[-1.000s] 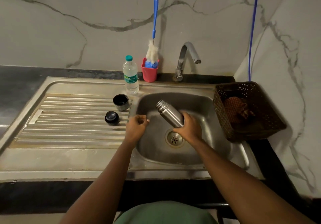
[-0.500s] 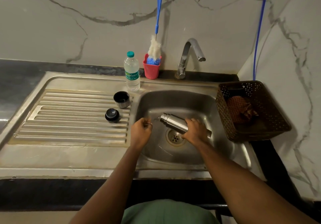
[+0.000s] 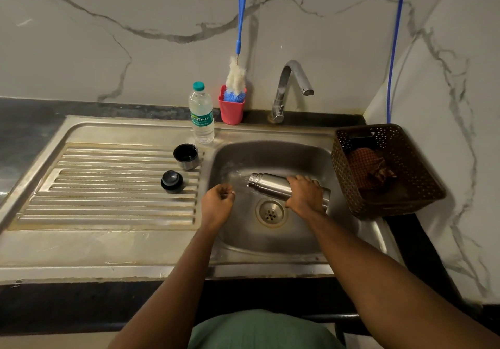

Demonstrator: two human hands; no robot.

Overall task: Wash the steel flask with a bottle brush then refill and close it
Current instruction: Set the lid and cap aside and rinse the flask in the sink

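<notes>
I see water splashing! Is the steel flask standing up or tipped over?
Tipped sideways. The right hand holds the steel flask over the sink, open mouth pointing left, water spilling out.

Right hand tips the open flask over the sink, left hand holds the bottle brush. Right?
No. Head view: the bottle brush stands in the pink cup; the left hand holds no brush. The right hand does tip the flask.

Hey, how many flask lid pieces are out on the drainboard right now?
2. The cup cap stands mouth up beside the sink; the black stopper sits just in front of it, not touching. Nothing there looks able to hide another.
</notes>
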